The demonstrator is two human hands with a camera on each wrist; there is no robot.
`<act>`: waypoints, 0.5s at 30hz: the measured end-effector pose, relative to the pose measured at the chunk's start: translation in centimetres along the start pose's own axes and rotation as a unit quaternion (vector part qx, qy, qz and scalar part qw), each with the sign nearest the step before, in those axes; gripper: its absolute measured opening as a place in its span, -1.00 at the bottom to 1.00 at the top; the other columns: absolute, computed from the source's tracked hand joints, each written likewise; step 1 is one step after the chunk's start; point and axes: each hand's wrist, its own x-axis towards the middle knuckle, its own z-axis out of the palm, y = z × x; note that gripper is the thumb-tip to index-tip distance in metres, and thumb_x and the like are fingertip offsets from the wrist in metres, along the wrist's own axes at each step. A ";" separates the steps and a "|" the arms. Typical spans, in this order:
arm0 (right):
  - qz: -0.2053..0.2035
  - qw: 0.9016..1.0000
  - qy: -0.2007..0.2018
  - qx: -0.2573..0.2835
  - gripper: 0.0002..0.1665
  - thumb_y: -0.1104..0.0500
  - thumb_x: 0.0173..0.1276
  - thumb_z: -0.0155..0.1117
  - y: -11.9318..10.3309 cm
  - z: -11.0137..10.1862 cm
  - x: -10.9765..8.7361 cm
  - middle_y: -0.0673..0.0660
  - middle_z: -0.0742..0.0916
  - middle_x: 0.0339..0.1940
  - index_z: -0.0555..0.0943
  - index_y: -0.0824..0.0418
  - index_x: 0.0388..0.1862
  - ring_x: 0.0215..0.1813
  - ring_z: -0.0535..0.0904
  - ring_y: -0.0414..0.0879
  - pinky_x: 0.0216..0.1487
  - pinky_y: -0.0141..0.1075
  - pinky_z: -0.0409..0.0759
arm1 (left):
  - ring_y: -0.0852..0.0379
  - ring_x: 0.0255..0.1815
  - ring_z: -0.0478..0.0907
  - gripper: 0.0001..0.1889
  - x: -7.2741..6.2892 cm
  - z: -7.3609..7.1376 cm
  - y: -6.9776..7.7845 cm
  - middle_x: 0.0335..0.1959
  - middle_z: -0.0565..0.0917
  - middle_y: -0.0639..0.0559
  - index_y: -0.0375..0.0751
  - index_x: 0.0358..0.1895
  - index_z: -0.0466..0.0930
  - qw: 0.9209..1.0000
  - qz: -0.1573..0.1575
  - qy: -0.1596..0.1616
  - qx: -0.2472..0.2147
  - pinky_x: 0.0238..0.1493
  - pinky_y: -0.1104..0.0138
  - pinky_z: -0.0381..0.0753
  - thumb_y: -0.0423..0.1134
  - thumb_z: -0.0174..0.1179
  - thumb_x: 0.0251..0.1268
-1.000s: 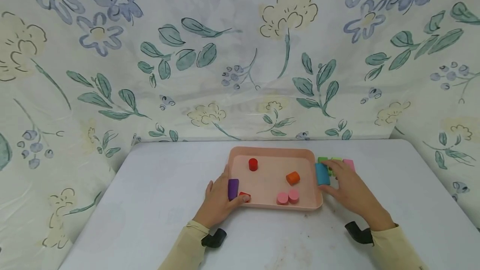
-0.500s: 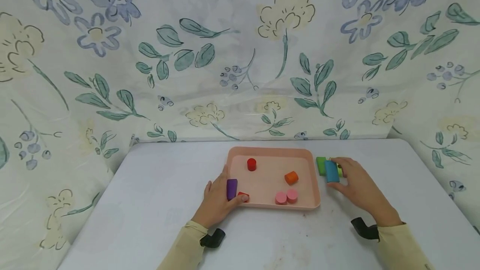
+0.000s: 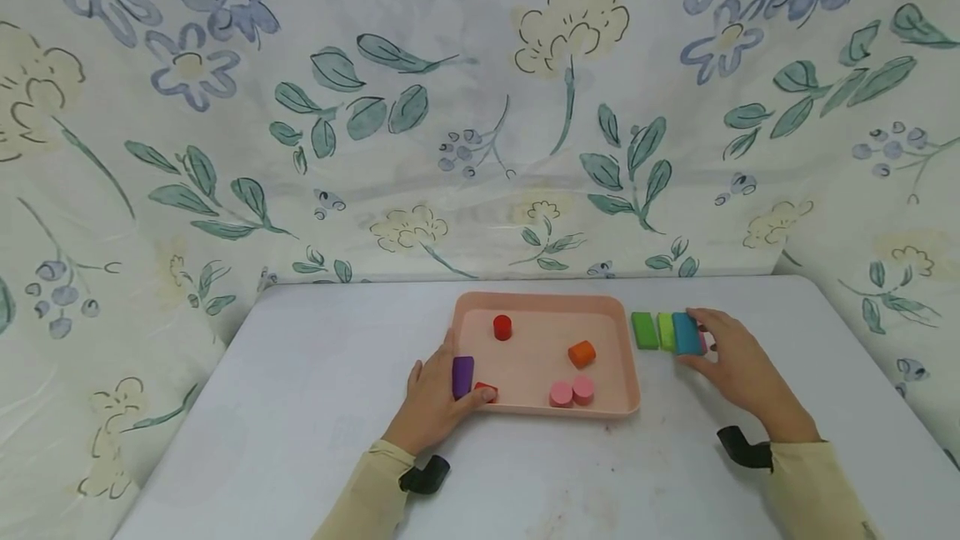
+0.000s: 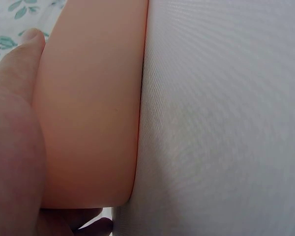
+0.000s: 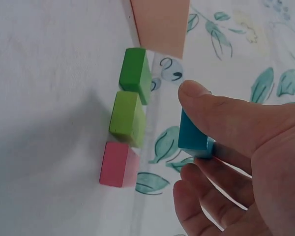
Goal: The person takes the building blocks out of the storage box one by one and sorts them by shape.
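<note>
My left hand [image 3: 431, 408] grips the left side of a peach tray [image 3: 536, 357], thumb over the front left corner; the left wrist view shows the tray's outer wall [image 4: 91, 118] against it. My right hand [image 3: 738, 369] pinches a blue block [image 3: 686, 334] between thumb and fingers. In the right wrist view that block is held above the table, beside a row of a green block [image 5: 133, 71], a light green block [image 5: 125, 115] and a pink block [image 5: 115, 164]. From the head, the blue block hides most of the pink one.
Inside the tray are a purple block [image 3: 462, 377], a red cylinder [image 3: 502, 327], an orange block [image 3: 582, 354] and two pink cylinders [image 3: 572, 392]. A red piece [image 3: 486, 388] lies partly under my left thumb. Floral cloth [image 3: 480, 148] hangs behind the white table [image 3: 330, 357].
My right hand has carried the blue block rightwards from the tray's right edge, passing over the green blocks to the pink one. My left hand stays on the tray.
</note>
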 end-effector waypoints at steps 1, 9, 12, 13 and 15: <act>0.001 1.000 -0.001 0.001 -0.18 0.26 0.23 0.50 0.2 0.0 0.0 0.52 0.46 0.31 0.34 0.52 0.38 0.18 0.50 0.34 0.05 0.14 0.62 | -0.22 0.58 0.07 0.20 0.0 0.0 0.0 0.61 0.09 -0.21 -0.25 0.63 -0.21 1.000 0.000 0.000 0.000 0.50 -0.28 -0.31 0.34 0.28 0.17; 0.038 0.999 -0.024 -0.002 -0.16 0.23 0.30 0.44 1.4 -0.3 0.1 0.56 0.38 0.36 0.28 0.54 0.42 0.18 0.47 0.40 0.08 0.18 0.60 | -0.21 0.58 0.07 0.22 0.0 -0.1 0.0 0.61 0.08 -0.21 -0.26 0.63 -0.21 1.000 0.001 -0.002 0.003 0.51 -0.27 -0.30 0.37 0.27 0.15; 0.042 0.999 -0.024 -0.002 -0.16 0.23 0.31 0.43 1.8 -0.4 0.0 0.57 0.37 0.36 0.26 0.55 0.42 0.18 0.47 0.41 0.08 0.19 0.59 | -0.21 0.59 0.06 0.22 0.0 -0.2 0.1 0.61 0.08 -0.21 -0.26 0.63 -0.21 1.000 0.000 -0.002 0.004 0.51 -0.28 -0.30 0.37 0.27 0.15; 0.043 0.999 -0.024 -0.001 -0.15 0.23 0.31 0.43 1.9 -0.4 0.0 0.58 0.37 0.36 0.25 0.56 0.42 0.18 0.47 0.42 0.08 0.20 0.58 | -0.21 0.59 0.06 0.22 -0.1 -0.2 0.1 0.61 0.08 -0.21 -0.26 0.63 -0.21 1.000 0.000 -0.001 0.005 0.51 -0.28 -0.30 0.37 0.27 0.15; 0.046 0.999 -0.025 0.000 -0.15 0.24 0.33 0.41 2.1 -0.4 -0.1 0.58 0.35 0.37 0.23 0.56 0.43 0.19 0.46 0.43 0.10 0.21 0.57 | -0.21 0.58 0.07 0.21 -0.1 -0.2 0.1 0.61 0.08 -0.21 -0.26 0.63 -0.21 1.000 0.001 -0.001 0.006 0.51 -0.28 -0.29 0.37 0.26 0.15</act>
